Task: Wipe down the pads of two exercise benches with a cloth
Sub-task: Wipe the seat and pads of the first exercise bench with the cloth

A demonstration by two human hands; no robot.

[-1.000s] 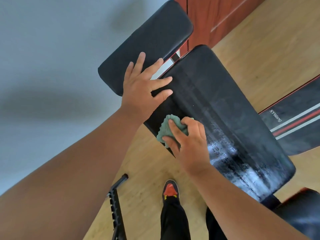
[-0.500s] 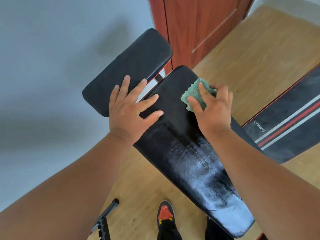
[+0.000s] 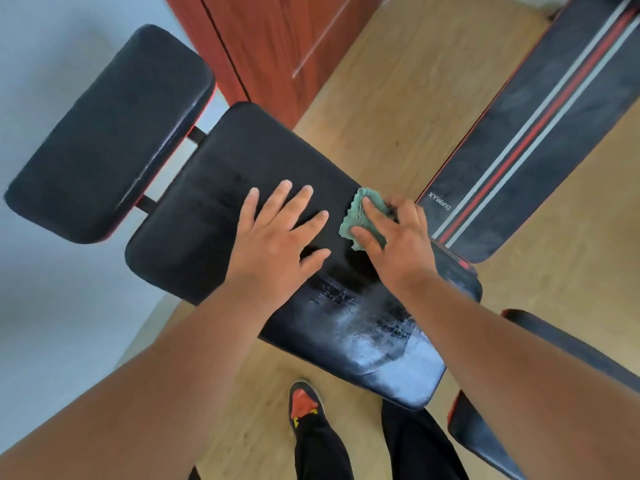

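Observation:
The long black back pad [image 3: 221, 188] of the near bench runs diagonally through the middle of the head view; its near end shines with wet streaks. My left hand [image 3: 277, 237] lies flat on the pad with fingers spread. Beside it, my right hand [image 3: 398, 244] presses a crumpled green cloth [image 3: 360, 216] against the pad's right edge. A smaller black pad [image 3: 114, 133] of the same bench sits at the upper left. The second bench's pad [image 3: 540, 133], black with red and white stripes, lies to the right.
A reddish wooden door [image 3: 277, 46] stands behind the benches, with a grey wall [image 3: 52, 46] to the left. The floor [image 3: 398, 98] is light wood. My shoe [image 3: 304, 407] and dark trouser legs are below the pad. Another black padded part [image 3: 485, 441] sits at the lower right.
My right hand has swept the cloth from the pad's near left edge across to its far right edge. My left hand has shifted from the pad's upper end toward its middle.

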